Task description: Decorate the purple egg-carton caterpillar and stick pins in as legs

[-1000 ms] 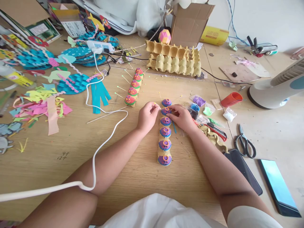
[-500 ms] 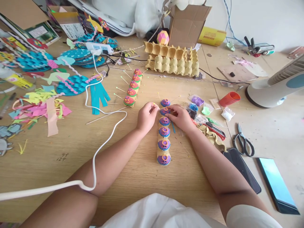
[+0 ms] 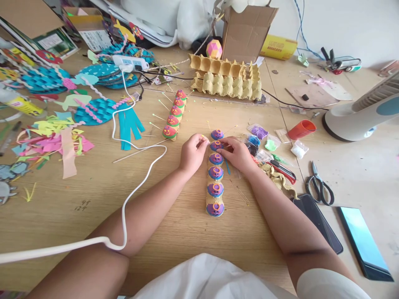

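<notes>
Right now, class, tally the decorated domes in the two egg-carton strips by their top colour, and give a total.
Purple-topped domes: 6
Red-topped domes: 5
Total: 11

A wood-grained table [image 3: 181, 216] fills most of the frame. At its centre stands a row of purple-topped cups [image 3: 215, 172], with a red-and-green row [image 3: 172, 120] farther up and left. Egg cartons [image 3: 232, 86] sit at upper centre, cut paper strips [image 3: 56, 143] at left, and scissors [image 3: 316, 177] and two phones [image 3: 363, 241] at lower right.
</notes>
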Available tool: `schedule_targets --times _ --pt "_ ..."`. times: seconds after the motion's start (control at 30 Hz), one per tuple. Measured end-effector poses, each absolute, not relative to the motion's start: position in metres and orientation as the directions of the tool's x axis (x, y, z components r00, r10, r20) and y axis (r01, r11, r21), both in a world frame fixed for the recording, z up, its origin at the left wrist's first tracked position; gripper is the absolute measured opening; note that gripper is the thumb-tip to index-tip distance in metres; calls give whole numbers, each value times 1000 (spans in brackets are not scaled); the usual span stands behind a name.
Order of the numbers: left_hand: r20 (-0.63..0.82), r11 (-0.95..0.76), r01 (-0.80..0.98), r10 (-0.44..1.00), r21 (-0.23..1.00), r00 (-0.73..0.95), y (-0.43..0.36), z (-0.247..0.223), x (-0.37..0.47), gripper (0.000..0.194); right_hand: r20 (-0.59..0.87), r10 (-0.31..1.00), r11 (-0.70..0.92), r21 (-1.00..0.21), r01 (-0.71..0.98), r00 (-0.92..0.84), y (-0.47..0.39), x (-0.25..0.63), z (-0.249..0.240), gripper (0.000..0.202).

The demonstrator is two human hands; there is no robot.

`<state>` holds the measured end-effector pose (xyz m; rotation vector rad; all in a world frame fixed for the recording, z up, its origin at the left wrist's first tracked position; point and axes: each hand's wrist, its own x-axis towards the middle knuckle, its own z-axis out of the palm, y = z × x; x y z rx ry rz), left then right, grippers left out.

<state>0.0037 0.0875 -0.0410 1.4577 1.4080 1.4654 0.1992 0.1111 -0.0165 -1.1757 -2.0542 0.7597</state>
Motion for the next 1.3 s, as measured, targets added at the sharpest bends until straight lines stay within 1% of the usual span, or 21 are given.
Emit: schedule_targets --times 0.4,0.57,0.73,1.0,1.3 --pt "287 -236 244 937 941 -200 87 -39 5 5 250 887 433 -742 511 -388 112 199 -17 31" --pt "299 -235 300 935 925 -189 85 -38 5 4 242 889 428 -740 518 -389 112 198 -17 31" --pt "287 -229 254 933 940 -220 85 -37 6 4 234 891 423 -737 527 -388 112 197 -17 32" --pt "275 -214 263 936 941 -220 86 -37 6 3 259 889 437 -729 526 -378 110 198 -19 32" --pt "244 -178 275 943 945 -225 86 -37 5 6 247 894 423 -740 522 -375 110 198 -20 33"
